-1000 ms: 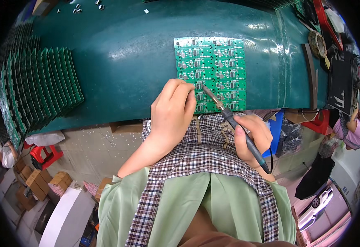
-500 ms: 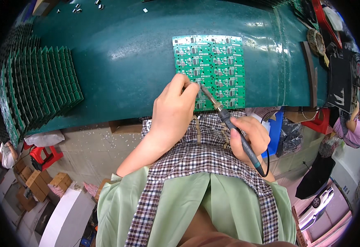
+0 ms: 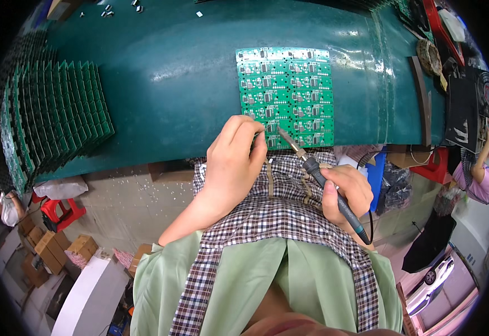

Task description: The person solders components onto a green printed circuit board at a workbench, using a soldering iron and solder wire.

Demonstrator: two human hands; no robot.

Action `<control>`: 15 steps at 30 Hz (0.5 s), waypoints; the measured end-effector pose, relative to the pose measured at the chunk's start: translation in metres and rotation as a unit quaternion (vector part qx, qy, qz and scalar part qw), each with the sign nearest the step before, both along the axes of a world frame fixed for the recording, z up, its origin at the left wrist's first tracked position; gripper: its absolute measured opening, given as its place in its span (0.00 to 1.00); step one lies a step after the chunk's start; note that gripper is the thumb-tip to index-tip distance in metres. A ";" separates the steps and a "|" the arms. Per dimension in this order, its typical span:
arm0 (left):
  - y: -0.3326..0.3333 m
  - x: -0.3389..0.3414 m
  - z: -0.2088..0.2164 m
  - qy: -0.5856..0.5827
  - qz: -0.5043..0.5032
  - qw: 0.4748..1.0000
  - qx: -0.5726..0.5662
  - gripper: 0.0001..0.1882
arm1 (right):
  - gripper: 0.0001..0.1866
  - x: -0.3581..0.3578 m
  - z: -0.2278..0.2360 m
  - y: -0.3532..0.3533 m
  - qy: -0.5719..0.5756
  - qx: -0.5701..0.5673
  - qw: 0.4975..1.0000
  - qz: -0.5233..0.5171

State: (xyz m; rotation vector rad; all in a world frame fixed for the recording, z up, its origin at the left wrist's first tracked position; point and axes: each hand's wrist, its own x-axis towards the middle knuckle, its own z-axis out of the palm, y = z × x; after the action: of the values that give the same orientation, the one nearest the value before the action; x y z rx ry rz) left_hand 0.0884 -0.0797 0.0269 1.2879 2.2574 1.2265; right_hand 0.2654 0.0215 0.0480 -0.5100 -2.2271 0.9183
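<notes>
A green panel of joined circuit boards (image 3: 286, 98) lies flat on the table near its front edge, with chips and small parts in rows. My right hand (image 3: 348, 193) grips a soldering iron (image 3: 325, 179) by its dark handle. The iron's metal tip points up and left, at or just above the lower middle of the panel. My left hand (image 3: 236, 151) is at the panel's lower left corner, fingers closed in a pinch. Whatever lies between those fingertips is too small to make out.
Rows of upright circuit panels (image 3: 59, 112) stand at the left of the green table (image 3: 166, 106). Small metal parts (image 3: 107, 11) lie at the far left. A dark bar (image 3: 422, 101) and a round coil-like object (image 3: 429, 56) are at the right. Another person (image 3: 479, 173) is at far right.
Both hands have moved a little toward me, the left from over the panel to its lower left corner. The iron's tip has shifted down and slightly right.
</notes>
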 end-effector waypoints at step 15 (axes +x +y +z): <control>0.006 0.001 -0.004 0.041 -0.015 0.999 -0.001 0.07 | 0.08 -0.005 -0.016 -0.005 0.027 0.013 0.999 -0.010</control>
State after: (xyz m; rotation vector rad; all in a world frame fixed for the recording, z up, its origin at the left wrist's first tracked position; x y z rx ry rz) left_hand 0.0894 -0.0741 0.0231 1.3904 2.2866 1.1817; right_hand 0.2602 0.0168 0.0318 -0.4898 -2.1791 0.8804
